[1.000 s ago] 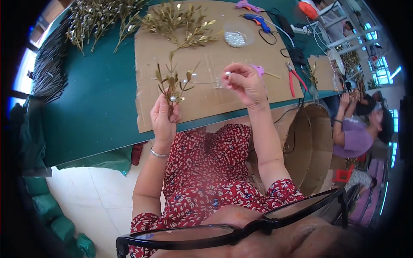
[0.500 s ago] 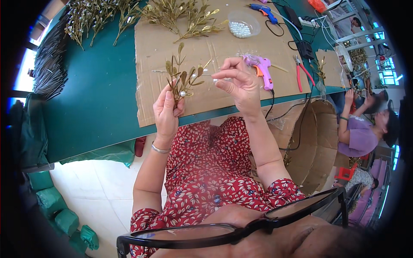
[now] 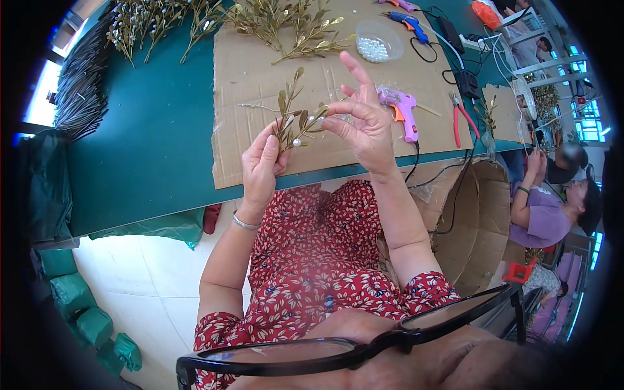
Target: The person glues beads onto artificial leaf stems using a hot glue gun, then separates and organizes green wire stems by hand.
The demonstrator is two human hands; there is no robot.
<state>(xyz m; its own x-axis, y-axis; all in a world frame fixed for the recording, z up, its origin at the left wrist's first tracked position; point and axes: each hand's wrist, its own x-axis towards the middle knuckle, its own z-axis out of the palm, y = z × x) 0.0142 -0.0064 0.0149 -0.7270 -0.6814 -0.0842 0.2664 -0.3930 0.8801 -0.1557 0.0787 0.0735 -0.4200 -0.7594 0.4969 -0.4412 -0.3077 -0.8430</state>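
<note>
My left hand (image 3: 261, 166) pinches the stem of a gold-green artificial leaf sprig (image 3: 286, 107) above the cardboard. One white pearl bead (image 3: 297, 142) sits low on the sprig. At the sprig's right side is my right hand (image 3: 367, 127), thumb and forefinger closed in a pinch with the other fingers raised. A small white pearl bead (image 3: 322, 119) shows at those fingertips, mostly covered by them, against a leaf tip. Just right of this hand a purple glue gun (image 3: 404, 112) lies on the cardboard sheet (image 3: 244, 146).
A clear bowl (image 3: 398, 42) holds white beads. Loose leaf sprigs (image 3: 279, 29) lie at the back. Red-handled pliers (image 3: 464, 120), a blue glue gun (image 3: 411, 25) and cables are at the right. Dark stems (image 3: 81, 84) are piled far left. Another person (image 3: 543, 211) sits at right.
The right hand's pinched fingertips have come against the sprig, from a short gap before. My left hand and the sprig have shifted right in the picture, and the view has moved slightly.
</note>
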